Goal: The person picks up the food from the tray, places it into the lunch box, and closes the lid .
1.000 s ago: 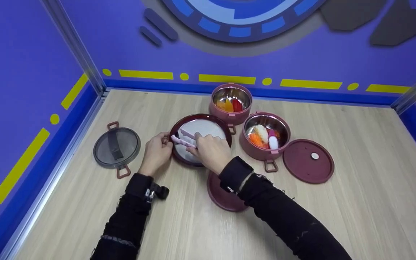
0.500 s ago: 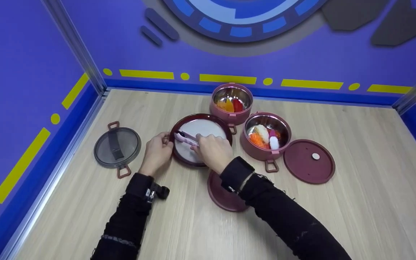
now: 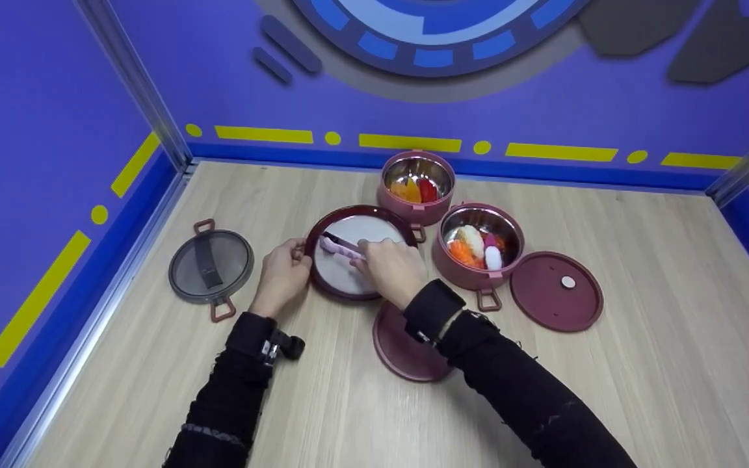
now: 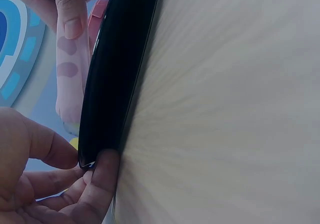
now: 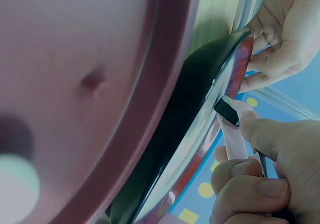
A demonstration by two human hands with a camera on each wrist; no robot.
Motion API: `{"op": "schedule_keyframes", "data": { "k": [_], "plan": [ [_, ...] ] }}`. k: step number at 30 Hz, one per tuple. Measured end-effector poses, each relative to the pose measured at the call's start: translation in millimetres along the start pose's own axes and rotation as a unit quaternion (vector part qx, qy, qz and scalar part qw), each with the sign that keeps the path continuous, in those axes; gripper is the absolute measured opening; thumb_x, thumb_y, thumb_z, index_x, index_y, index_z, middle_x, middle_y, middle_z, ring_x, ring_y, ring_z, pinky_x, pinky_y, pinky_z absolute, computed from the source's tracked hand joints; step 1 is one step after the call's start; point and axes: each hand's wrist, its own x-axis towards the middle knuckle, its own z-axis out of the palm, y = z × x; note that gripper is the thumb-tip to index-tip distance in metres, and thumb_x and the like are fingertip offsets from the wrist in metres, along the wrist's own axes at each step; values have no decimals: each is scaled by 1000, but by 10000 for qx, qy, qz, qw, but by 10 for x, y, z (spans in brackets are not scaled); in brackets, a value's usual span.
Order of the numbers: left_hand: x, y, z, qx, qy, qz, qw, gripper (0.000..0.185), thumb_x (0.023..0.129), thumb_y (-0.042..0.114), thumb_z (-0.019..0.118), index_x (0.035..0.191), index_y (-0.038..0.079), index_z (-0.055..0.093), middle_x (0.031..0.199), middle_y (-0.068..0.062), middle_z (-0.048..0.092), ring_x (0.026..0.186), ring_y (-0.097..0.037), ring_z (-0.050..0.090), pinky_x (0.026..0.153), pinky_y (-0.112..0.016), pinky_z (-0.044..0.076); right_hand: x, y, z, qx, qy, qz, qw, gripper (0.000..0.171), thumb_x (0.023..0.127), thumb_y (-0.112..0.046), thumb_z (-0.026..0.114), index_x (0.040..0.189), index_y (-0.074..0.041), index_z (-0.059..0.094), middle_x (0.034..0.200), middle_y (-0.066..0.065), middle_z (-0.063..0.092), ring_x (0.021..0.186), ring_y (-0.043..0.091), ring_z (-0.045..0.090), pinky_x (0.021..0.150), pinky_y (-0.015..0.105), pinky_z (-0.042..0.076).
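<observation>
My left hand (image 3: 284, 273) pinches the left rim of a round dark red plate (image 3: 320, 286) with a white middle. In the left wrist view the thumb (image 4: 55, 146) is on one side of the rim and fingers are on the other. Over the plate, my right hand (image 3: 393, 270) grips pink tongs (image 3: 342, 248) with paw-like marks. A small dark piece (image 5: 227, 111) shows at the tongs' tips in the right wrist view; its kind is unclear. Part of the tongs is hidden by the right hand.
Two pink pots, the back one (image 3: 417, 211) and the right one (image 3: 472, 278), hold colourful food pieces. A grey lid (image 3: 235, 260) lies left. Dark red lids lie at right (image 3: 553, 305) and under the right wrist (image 3: 407, 351). Blue walls (image 3: 426, 110) bound the table.
The arms of the tongs have come closer together. My right hand and the tongs have shifted slightly rightward over the plate, while the left hand keeps its place.
</observation>
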Motion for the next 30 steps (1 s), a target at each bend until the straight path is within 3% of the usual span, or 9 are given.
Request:
{"op": "schedule_keyframes", "data": {
  "k": [6, 16, 23, 30],
  "plan": [
    [1, -2, -8, -20, 8, -27, 10000, 42, 95, 6, 56, 136, 0, 66, 100, -11, 71, 93, -24, 65, 88, -36, 48, 20, 116, -96, 113, 171, -158, 9997, 26, 102, -37, 69, 99, -11, 73, 77, 13, 71, 68, 36, 70, 56, 51, 56],
    [-2, -11, 1, 70, -13, -78, 9999, 41, 98, 8, 58, 138, 0, 65, 98, -9, 69, 90, -22, 63, 87, -36, 48, 99, 345, -315, 230, 61, 324, 9992, 29, 102, -42, 67, 101, -14, 74, 80, 11, 69, 67, 33, 66, 53, 39, 45],
    [5, -1, 11, 45, -25, -70, 10000, 40, 98, 8, 62, 138, 0, 65, 97, -6, 65, 91, -20, 63, 92, -39, 51, 157, 596, -556, 268, 217, 669, 9972, 31, 104, -42, 63, 103, -13, 74, 85, 13, 70, 72, 37, 68, 62, 51, 55],
    [7, 0, 10, 14, -82, -63, 9999, 40, 100, 8, 61, 138, 0, 64, 99, -6, 65, 93, -21, 63, 93, -39, 51, 244, 944, -759, 324, 297, 1172, 9921, 31, 105, -40, 64, 97, -11, 73, 80, 12, 65, 76, 37, 66, 63, 52, 51]
  ]
}}
